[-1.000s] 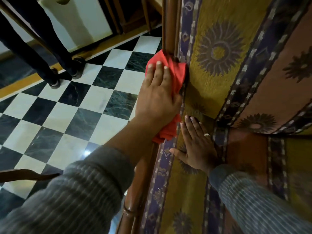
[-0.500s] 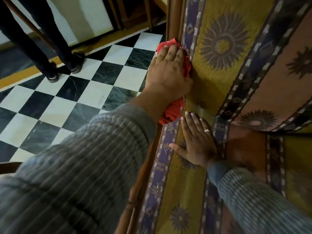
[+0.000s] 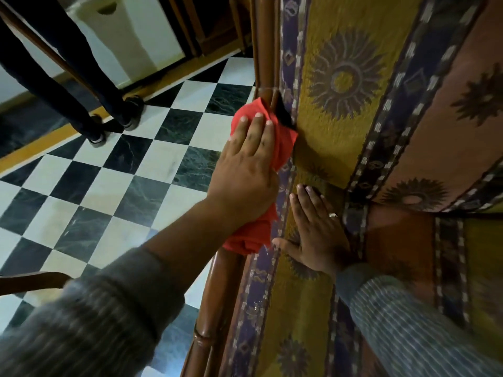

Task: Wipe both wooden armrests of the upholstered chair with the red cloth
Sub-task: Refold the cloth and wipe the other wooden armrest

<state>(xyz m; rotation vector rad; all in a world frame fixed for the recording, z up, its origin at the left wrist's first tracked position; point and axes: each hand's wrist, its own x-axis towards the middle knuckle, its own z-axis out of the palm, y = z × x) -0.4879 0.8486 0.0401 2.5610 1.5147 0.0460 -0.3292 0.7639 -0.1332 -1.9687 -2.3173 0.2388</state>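
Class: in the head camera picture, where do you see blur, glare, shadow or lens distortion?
Head view: the grey striped sleeves are motion-blurred at the bottom edge; a soft sheen lies on the black-and-white checkered floor; the left hand pressing the red cloth casts shadow onto yellow patterned upholstery; the wooden armrest bows, wide-angle.

A checkered floor [image 3: 114,170] of black and white tiles is occupying the left half of the view. A yellow border strip [image 3: 40,142] is running along its far edge. Two shoes [image 3: 114,123] of a standing person are resting on the tiles at far left, just beside that strip. The upholstered chair [image 3: 340,131] is standing on the floor at right, and its wooden armrest [image 3: 217,308] is bordering the tiles. A curved wooden piece [image 3: 32,281] is entering at near left above the tiles.
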